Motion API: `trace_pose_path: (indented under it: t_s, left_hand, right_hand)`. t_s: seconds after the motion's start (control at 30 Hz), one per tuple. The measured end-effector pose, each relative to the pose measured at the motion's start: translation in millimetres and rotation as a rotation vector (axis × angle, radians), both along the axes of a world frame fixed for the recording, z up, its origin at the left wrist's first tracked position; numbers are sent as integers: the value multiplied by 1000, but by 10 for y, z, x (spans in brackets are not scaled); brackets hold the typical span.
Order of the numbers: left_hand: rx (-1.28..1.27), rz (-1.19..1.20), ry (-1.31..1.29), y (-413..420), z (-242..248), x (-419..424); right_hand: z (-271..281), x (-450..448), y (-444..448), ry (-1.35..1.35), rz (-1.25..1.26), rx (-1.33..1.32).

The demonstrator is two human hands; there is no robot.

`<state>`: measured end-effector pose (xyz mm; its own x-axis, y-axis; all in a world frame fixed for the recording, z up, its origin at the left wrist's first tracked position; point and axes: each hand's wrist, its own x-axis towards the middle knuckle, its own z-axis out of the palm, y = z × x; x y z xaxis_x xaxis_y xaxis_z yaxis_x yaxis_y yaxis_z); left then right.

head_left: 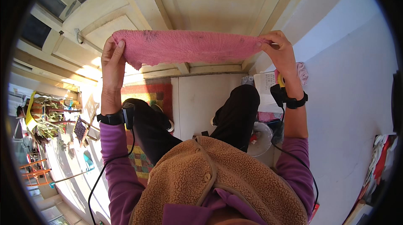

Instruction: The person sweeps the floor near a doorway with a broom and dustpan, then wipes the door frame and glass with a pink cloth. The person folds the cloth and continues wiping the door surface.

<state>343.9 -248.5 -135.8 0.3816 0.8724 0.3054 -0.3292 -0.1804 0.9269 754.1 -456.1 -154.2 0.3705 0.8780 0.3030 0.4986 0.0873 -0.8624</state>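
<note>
A pink terry cloth (189,47) with dark smudges along its upper edge is stretched out in front of me. My left hand (114,56) pinches its left end between thumb and fingers. At the opposite end, my right hand (278,50) grips a gathered corner. The lower edge hangs unevenly, with one corner drooping near my left thumb. Behind the cloth stands a cream panelled door (220,7). Black straps with small devices and cables circle both wrists.
A checked red and yellow mat (163,91) lies on the tiled floor (195,105) by my left foot. To the right, a clear plastic basin (260,140) and papers (264,91) stand along the white wall (343,99). Potted plants (47,114) and a chair (82,130) are in sunlight at left.
</note>
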Motion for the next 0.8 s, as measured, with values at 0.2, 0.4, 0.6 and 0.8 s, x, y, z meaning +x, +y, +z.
trace_pose_path:
  t_s: [0.2, 0.4, 0.6, 0.8]
  left_hand:
    - [-79, -12, 175, -175, -41, 264]
    - [-53, 32, 386, -260, -295, 413]
    - [135, -52, 425, -457, -443, 714]
    - [243, -70, 499, -789, -371, 1143]
  right_hand:
    - [-157, 140, 152, 496, 47, -156]
    - [-616, 31, 178, 474, -12, -216]
    - [-442, -378, 169, 817, -15, -136]
    - [-108, -1040, 307, 988, 151, 2]
